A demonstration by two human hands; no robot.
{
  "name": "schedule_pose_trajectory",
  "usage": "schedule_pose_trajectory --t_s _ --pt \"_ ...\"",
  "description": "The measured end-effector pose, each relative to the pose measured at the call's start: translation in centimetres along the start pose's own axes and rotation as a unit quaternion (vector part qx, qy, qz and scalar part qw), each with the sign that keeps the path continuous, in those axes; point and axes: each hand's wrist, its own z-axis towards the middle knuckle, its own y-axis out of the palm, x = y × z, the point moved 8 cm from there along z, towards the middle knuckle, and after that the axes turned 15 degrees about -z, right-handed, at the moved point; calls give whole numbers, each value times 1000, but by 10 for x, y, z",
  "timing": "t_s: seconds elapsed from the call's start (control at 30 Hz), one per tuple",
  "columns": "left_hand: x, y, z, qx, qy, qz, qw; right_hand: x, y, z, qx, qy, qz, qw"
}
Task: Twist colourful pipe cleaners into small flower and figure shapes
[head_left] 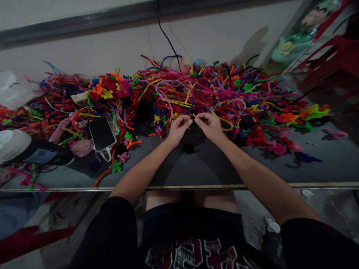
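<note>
bare left hand (178,130) beside bare right hand (211,127); fingers curled, cannot tell if grasping; multicoloured fuzzy stems (207,87) heaped beyond

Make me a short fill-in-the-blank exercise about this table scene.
Beyond the left hand and right hand, a pile of fuzzy stems spreads toward the pale ____.
The light-rimmed phone lies to the person's ____ of both hands.
The cable hanging above the pile is ____.
The large dark bottle has a ____ top.

Missing words: wall; left; black; white.
</note>
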Motion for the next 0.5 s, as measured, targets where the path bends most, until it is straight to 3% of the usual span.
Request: schedule_pose_trajectory --t_s 0.13,0.2,0.37,0.5 --pt "-5 -17 3 74 17 -3 997 10 5 1 -42 67 62 995" --pt "-7 -18 2 84 20 16 996 16 14 -1 -71 108 88 988" --pt "8 0 -9 41 70 185 979 18 19 -4 -60 120 99 986" --pt "29 12 -12 -22 139 363 921 20 15 -1 -66 126 102 985"
